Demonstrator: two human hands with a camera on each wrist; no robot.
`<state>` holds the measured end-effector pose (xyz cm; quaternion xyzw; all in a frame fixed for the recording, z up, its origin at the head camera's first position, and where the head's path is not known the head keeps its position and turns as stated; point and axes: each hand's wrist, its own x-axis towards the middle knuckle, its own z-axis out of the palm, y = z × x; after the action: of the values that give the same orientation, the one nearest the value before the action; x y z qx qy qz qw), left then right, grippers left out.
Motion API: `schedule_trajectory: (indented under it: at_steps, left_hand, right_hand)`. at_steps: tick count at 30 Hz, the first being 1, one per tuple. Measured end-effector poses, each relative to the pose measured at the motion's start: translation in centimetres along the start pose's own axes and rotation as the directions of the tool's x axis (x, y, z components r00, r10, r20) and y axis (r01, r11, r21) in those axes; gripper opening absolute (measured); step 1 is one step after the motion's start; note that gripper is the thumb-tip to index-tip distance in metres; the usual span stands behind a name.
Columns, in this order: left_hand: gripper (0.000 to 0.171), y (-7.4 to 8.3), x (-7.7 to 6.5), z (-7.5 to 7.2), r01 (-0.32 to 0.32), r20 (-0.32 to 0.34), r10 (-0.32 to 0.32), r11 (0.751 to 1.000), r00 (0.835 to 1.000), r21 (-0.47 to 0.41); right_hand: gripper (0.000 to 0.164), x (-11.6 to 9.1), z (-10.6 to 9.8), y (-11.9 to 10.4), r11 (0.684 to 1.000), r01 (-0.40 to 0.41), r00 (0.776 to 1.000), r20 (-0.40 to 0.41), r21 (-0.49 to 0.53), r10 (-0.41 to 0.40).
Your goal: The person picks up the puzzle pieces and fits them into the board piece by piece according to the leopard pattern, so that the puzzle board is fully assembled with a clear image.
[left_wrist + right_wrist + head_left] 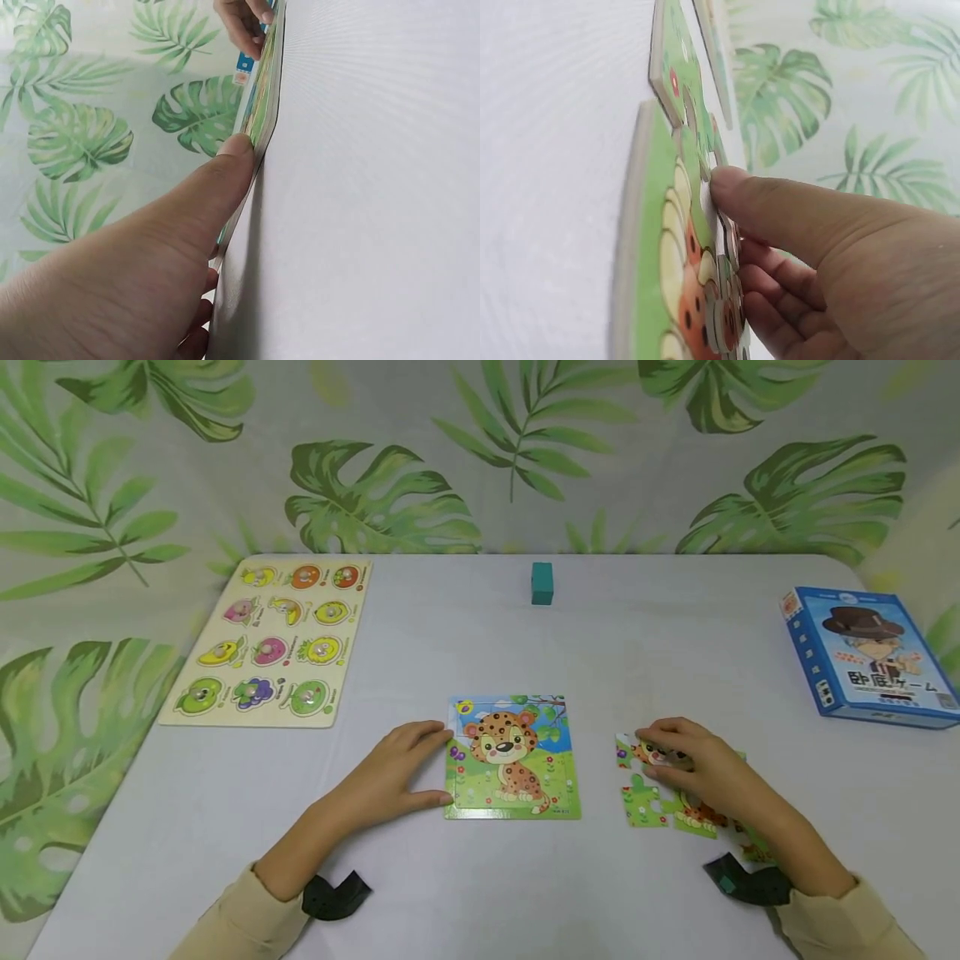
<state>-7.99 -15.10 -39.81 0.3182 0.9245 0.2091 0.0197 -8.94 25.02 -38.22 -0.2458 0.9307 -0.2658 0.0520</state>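
In the middle of the table lies a square puzzle board point(510, 768) with a picture of a spotted leopard cub. My left hand point(390, 768) touches its left edge, thumb low and fingers higher up, spread apart. The left wrist view has that thumb point(236, 150) against the board's rim. Right of the board, my right hand point(697, 764) reaches over loose jigsaw pieces point(645, 806). Its thumb and fingers pinch a piece with part of the cub's face point(648, 753). Seen from the right wrist, the thumb point(739, 187) meets that piece's edge; the hand hides other pieces.
A wooden fruit puzzle board point(337, 681) with knobs lies at the left. A teal block point(542, 583) stands near the table's back edge. At the right lies a blue box point(870, 652) with a cartoon figure in a hat. Leaf-patterned cloth hangs behind the table.
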Motion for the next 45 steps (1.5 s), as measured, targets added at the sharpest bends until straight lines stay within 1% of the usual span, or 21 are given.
schedule_trajectory:
  at_steps: [3,6,9,12,14,17,20,24,27,29,30,33,36,38,41,45]
  left_hand:
    - [0.075,0.1,0.0,0.0,0.001,-0.018,-0.001,1.0,1.0,0.002]
    - [0.075,0.2,0.0,0.1,0.006,-0.037,-0.007,1.0,0.999,-0.005]
    - [0.075,0.3,0.0,0.2,0.013,-0.041,-0.013,1.0,0.999,-0.014]
    - [0.078,0.6,0.0,0.3,0.025,-0.032,-0.025,1.0,0.999,-0.001]
    - [0.081,0.7,-0.1,0.3,0.029,-0.022,-0.029,0.999,0.999,0.015]
    - [0.087,0.9,-0.2,0.4,0.032,-0.009,-0.032,0.999,0.999,0.038]
    - [0.089,1.0,-0.3,0.4,0.03,0.005,-0.03,0.998,1.0,0.053]
    - [0.088,1.2,-0.3,0.3,0.028,0.009,-0.028,0.998,1.0,0.057]
    - [0.088,1.2,-0.3,0.3,0.03,0.01,-0.031,0.998,0.999,0.053]
    - [0.088,1.1,-0.3,0.4,0.032,0.016,-0.033,0.998,0.999,0.053]
    - [0.088,1.0,-0.3,0.4,0.033,0.018,-0.034,0.998,0.999,0.051]
    - [0.088,0.9,-0.3,0.5,0.033,0.019,-0.034,0.998,0.999,0.047]
    - [0.088,0.9,-0.3,0.5,0.029,0.014,-0.03,0.999,0.999,0.037]
    - [0.088,0.9,-0.3,0.5,0.022,0.003,-0.022,0.999,1.0,0.033]
    - [0.086,0.8,-0.3,0.6,-0.001,-0.015,0.001,1.0,1.0,0.021]
    - [0.08,0.7,-0.3,0.7,-0.036,-0.035,0.037,0.999,0.999,0.034]
  right_hand:
    - [0.044,0.2,0.2,-0.1,1.0,0.009,1.0,-0.015,0.007,-0.009]
    - [0.043,0.3,0.2,-0.3,1.0,-0.005,1.0,-0.027,0.022,0.006]
    - [0.042,0.5,0.1,-0.6,0.999,0.0,0.999,-0.047,0.035,0.002]
    - [0.042,0.7,-0.2,-1.4,0.998,0.045,0.996,-0.081,0.037,-0.042]
    - [0.042,1.1,-0.4,-2.3,0.995,0.09,0.991,-0.102,0.036,-0.086]
    - [0.041,1.7,-0.6,-4.1,0.987,0.151,0.984,-0.108,0.049,-0.145]
    - [0.041,2.7,-0.5,-5.8,0.969,0.241,0.965,-0.12,0.062,-0.232]
    - [0.043,4.3,0.6,-7.9,0.926,0.366,0.924,-0.152,0.094,-0.35]
    - [0.044,5.4,2.0,-9.3,0.9,0.408,0.909,-0.157,0.153,-0.386]
    - [0.044,5.9,3.1,-10.2,0.895,0.41,0.909,-0.153,0.175,-0.387]
    - [0.043,6.2,3.7,-10.6,0.897,0.403,0.913,-0.146,0.179,-0.381]
    - [0.043,6.8,5.0,-11.4,0.917,0.354,0.935,-0.109,0.186,-0.338]
    - [0.043,7.4,5.9,-11.8,0.94,0.29,0.957,-0.059,0.182,-0.284]
    - [0.042,7.8,6.5,-11.8,0.952,0.261,0.965,-0.039,0.157,-0.258]
    - [0.041,8.2,7.1,-12.0,0.966,0.239,0.971,-0.028,0.102,-0.237]
    - [0.04,8.8,7.6,-12.2,0.969,0.245,0.969,-0.029,0.043,-0.243]
